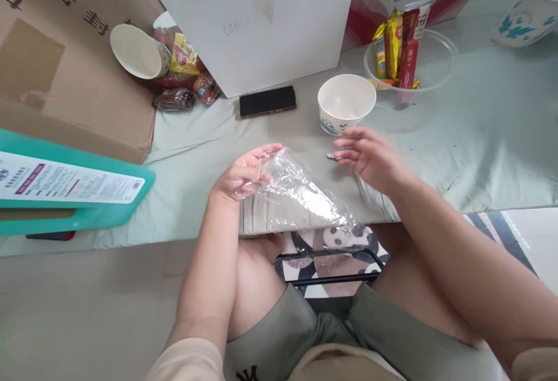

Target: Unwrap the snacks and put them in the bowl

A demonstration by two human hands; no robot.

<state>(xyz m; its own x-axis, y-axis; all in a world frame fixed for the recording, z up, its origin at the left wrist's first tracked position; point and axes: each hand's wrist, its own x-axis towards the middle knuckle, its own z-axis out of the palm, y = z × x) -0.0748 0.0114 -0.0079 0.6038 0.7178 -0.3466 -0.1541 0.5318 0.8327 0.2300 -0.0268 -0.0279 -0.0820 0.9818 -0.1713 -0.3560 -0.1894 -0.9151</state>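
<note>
L hand grips clear plastic, long axis diag. down-R; R hand grip: can't tell.

Glossy, crinkled plastic film, matt tablecloth

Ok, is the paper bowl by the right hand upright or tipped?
Upright: the paper bowl sits base-down on the cloth, its open rim facing up, just beyond the right hand.

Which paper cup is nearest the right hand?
The middle cup, right of the phone, just beyond the right hand; the left cup by the carton and far-right cup sit farther off.
</note>
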